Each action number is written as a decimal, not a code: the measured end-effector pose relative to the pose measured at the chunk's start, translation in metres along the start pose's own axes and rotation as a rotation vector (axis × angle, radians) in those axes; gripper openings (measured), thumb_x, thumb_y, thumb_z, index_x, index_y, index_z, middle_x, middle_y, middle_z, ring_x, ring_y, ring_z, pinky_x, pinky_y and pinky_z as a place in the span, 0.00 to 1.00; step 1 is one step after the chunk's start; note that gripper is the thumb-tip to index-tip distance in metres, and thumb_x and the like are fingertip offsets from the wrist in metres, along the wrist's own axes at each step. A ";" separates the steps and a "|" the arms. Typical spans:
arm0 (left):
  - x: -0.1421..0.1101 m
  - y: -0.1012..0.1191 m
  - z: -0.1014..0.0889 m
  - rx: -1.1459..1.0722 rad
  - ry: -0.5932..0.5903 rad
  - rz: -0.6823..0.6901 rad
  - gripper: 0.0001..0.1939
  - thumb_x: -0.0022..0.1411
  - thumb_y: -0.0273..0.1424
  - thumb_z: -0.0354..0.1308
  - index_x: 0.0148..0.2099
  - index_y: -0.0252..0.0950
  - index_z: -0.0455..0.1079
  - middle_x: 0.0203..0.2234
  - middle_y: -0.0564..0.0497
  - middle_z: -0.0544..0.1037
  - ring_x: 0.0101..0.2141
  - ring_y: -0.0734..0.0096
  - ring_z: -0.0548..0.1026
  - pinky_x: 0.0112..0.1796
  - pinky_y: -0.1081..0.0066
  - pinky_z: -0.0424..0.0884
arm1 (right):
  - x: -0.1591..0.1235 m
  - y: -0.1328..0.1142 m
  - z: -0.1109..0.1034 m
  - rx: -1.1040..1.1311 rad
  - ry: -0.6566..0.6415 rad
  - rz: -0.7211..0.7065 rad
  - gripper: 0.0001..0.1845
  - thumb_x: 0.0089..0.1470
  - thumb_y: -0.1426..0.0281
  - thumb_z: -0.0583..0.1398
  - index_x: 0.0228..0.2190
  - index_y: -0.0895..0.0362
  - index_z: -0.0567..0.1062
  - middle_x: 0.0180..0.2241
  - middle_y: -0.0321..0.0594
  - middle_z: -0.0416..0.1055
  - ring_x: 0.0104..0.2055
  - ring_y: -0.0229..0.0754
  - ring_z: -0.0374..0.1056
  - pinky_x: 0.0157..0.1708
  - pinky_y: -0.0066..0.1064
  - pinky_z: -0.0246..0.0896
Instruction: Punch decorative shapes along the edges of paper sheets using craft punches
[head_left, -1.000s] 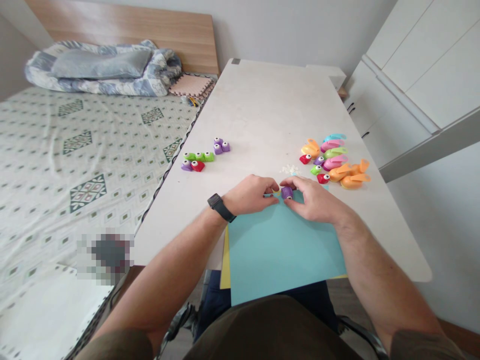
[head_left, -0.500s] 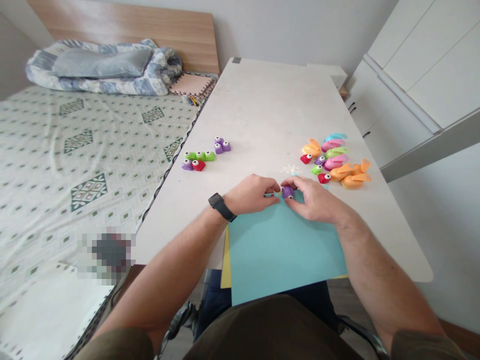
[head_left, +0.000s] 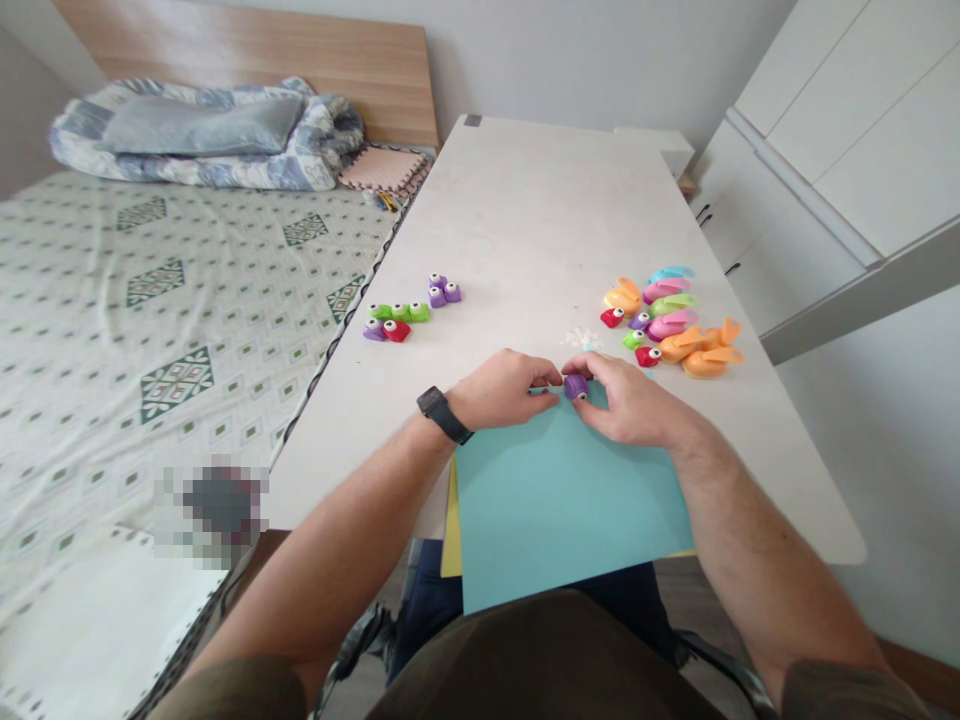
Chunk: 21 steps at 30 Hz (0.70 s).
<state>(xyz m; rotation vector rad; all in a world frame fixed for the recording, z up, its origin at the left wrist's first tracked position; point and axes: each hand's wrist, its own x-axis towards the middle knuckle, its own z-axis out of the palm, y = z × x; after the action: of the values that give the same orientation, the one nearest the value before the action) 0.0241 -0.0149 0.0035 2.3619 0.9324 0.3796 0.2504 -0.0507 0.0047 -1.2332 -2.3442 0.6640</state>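
Observation:
A small purple craft punch (head_left: 576,387) with a white-and-black top is between the thumb and fingers of my right hand (head_left: 626,398), at the far edge of a light blue paper sheet (head_left: 574,500). To the left of the punch, my left hand (head_left: 506,388) rests at the same paper edge with its fingers curled and thumb close to them. What lies between its fingertips is mostly hidden; a bit of yellow shows there. Yellow paper (head_left: 452,530) peeks out under the blue sheet. Tiny pale paper cut-outs (head_left: 582,339) lie just beyond my right hand.
Several small green punches (head_left: 401,312), purple punches (head_left: 444,292) and a red punch (head_left: 397,331) stand at left on the white table (head_left: 540,220). At right are larger lever punches (head_left: 709,355) in several colours and more small ones. A bed (head_left: 247,260) borders the table's left side.
The purple punch has tilted or turned slightly in my right hand. Both hands stay at almost the same place by the paper's far edge.

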 end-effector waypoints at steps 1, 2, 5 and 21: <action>0.000 0.000 0.000 -0.002 -0.001 0.000 0.13 0.62 0.31 0.59 0.47 0.37 0.79 0.34 0.51 0.83 0.34 0.70 0.79 0.36 0.73 0.69 | 0.000 0.000 0.000 0.000 -0.001 0.002 0.21 0.51 0.75 0.61 0.48 0.52 0.71 0.43 0.44 0.76 0.45 0.49 0.72 0.47 0.41 0.66; 0.000 0.000 0.000 -0.002 0.000 0.000 0.13 0.62 0.31 0.59 0.47 0.37 0.79 0.34 0.51 0.83 0.34 0.70 0.79 0.36 0.73 0.69 | 0.000 0.000 0.000 -0.001 -0.003 0.005 0.21 0.51 0.75 0.61 0.48 0.52 0.71 0.43 0.44 0.76 0.45 0.49 0.72 0.47 0.41 0.66; 0.000 0.001 0.000 0.006 0.004 0.002 0.12 0.62 0.30 0.59 0.46 0.37 0.79 0.34 0.51 0.83 0.33 0.70 0.79 0.36 0.73 0.69 | 0.000 0.000 0.001 -0.012 -0.006 0.010 0.22 0.50 0.76 0.61 0.48 0.52 0.71 0.43 0.43 0.76 0.44 0.49 0.71 0.47 0.41 0.65; 0.000 0.000 0.000 0.006 0.008 0.008 0.12 0.62 0.30 0.58 0.47 0.37 0.79 0.37 0.50 0.84 0.36 0.68 0.80 0.37 0.73 0.71 | 0.001 0.001 0.006 -0.072 -0.005 0.008 0.22 0.49 0.76 0.60 0.47 0.52 0.71 0.40 0.42 0.75 0.42 0.49 0.70 0.47 0.41 0.63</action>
<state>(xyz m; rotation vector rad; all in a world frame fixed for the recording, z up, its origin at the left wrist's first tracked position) 0.0244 -0.0150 0.0033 2.3723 0.9295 0.3902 0.2470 -0.0504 0.0002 -1.2737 -2.3871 0.5904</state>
